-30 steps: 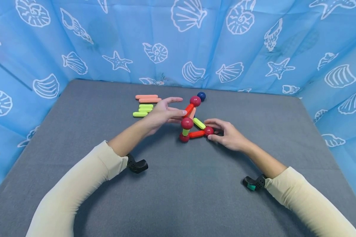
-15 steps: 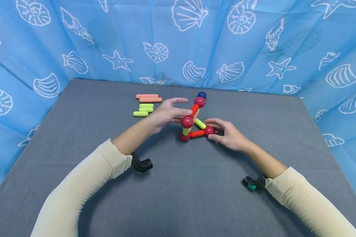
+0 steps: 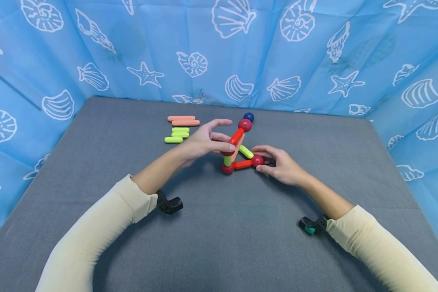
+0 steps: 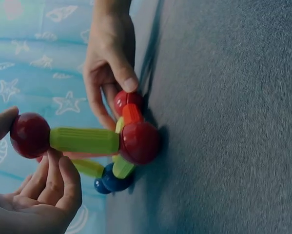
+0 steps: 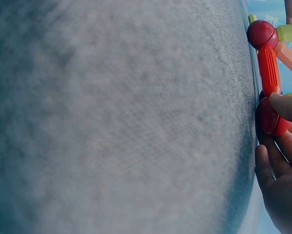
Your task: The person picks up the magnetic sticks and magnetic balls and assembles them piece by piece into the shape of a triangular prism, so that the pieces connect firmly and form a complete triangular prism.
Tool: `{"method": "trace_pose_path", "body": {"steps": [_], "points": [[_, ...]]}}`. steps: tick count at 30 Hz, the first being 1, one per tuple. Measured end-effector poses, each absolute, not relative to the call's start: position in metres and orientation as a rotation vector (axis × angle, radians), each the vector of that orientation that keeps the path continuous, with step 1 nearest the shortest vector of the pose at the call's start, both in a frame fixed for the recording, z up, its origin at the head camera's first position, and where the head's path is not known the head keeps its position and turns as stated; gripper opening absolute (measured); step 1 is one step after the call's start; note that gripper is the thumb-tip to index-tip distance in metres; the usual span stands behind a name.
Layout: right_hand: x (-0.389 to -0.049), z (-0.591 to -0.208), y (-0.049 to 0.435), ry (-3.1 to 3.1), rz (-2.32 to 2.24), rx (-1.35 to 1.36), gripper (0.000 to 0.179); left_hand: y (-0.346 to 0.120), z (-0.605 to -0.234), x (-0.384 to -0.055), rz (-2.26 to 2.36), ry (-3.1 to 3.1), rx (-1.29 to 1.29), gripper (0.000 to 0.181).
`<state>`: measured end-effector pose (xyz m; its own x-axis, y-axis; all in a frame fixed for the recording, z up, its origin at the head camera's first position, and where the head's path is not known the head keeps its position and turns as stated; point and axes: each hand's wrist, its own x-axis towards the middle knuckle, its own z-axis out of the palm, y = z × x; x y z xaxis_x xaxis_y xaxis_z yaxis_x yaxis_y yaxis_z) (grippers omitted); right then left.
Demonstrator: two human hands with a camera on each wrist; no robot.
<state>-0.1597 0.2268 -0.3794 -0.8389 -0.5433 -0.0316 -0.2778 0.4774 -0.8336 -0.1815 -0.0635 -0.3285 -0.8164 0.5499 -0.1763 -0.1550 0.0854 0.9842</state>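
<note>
A structure of magnetic rods and balls stands on the table. My left hand (image 3: 204, 142) holds its upper near red ball (image 4: 30, 135), thumb on one side and fingers on the other. A yellow-green rod (image 4: 85, 140) runs from that ball down to a lower red ball (image 3: 227, 168). An orange-red rod (image 3: 236, 136) slants up to another red ball (image 3: 245, 125); a salmon rod (image 3: 238, 148) shows behind it. My right hand (image 3: 282, 167) grips the red ball (image 3: 257, 161) at the right base corner, joined by a flat red rod (image 3: 242, 164) and a yellow-green rod (image 3: 246, 151).
Two salmon rods (image 3: 185, 123) and several yellow-green rods (image 3: 173, 140) lie behind the left hand. A dark blue ball (image 3: 248, 117) is at the back. Grey cloth covers the table (image 3: 219, 235); a blue shell-print curtain (image 3: 204, 36) hangs behind.
The upper orange-red rod and its end ball have shifted slightly right. My left thumb has moved from that rod onto the near upper ball, now mostly covering it. The right hand stays put.
</note>
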Motion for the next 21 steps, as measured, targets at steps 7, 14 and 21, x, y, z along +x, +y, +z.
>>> {"method": "trace_pose_path", "body": {"steps": [7,14,21], "points": [[-0.162,-0.377,0.226,2.434,-1.281,-0.677,0.056,-0.066,-0.329,-0.178,1.763,1.994,0.455,0.063],[-0.161,-0.376,0.226,2.436,-1.278,-0.675,0.055,-0.063,-0.346,-0.169,1.552,2.270,0.581,0.076],[-0.158,-0.376,0.224,2.468,-1.255,-0.697,0.055,-0.048,-0.364,-0.157,1.196,2.526,0.560,0.039]]}}
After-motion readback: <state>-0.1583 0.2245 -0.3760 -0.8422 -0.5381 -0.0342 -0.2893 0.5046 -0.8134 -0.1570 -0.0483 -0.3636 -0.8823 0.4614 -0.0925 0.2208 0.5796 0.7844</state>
